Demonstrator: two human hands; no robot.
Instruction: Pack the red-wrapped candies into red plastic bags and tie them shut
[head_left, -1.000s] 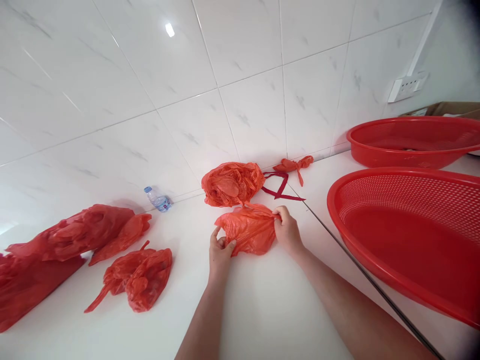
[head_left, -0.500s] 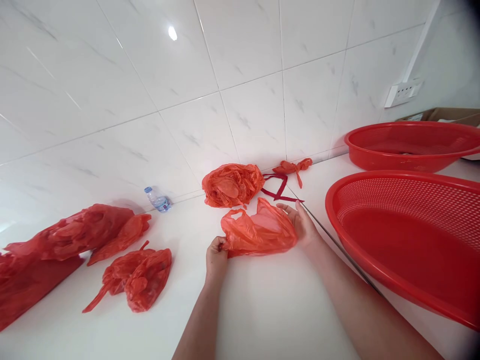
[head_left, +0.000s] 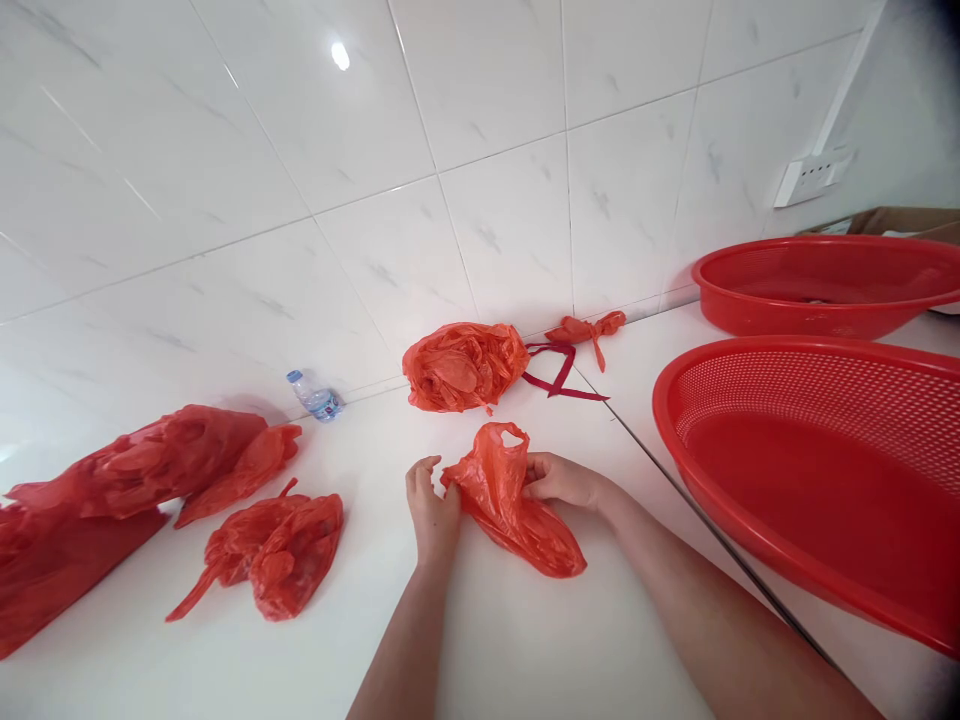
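A crumpled orange-red plastic bag (head_left: 517, 505) lies on the white counter (head_left: 525, 640) in front of me. My left hand (head_left: 430, 510) pinches its left edge, fingers curled. On the bag's upper right part my right hand (head_left: 561, 480) grips the plastic, near a raised handle loop. The bag's lower end trails toward me between my forearms. Just behind it, against the tiled wall, sits a bunched orange-red bag (head_left: 463, 365).
A large red perforated basin (head_left: 817, 470) fills the right side, a second red basin (head_left: 825, 285) behind it. Red ribbon (head_left: 559, 375) and a knotted bag (head_left: 589, 328) lie by the wall. More red bags (head_left: 262, 550) and a small water bottle (head_left: 315, 398) lie left.
The bag was spread wide between my hands half a second ago. Now my right hand has come in from the right edge and grips it, and the bag is folded narrower and longer.
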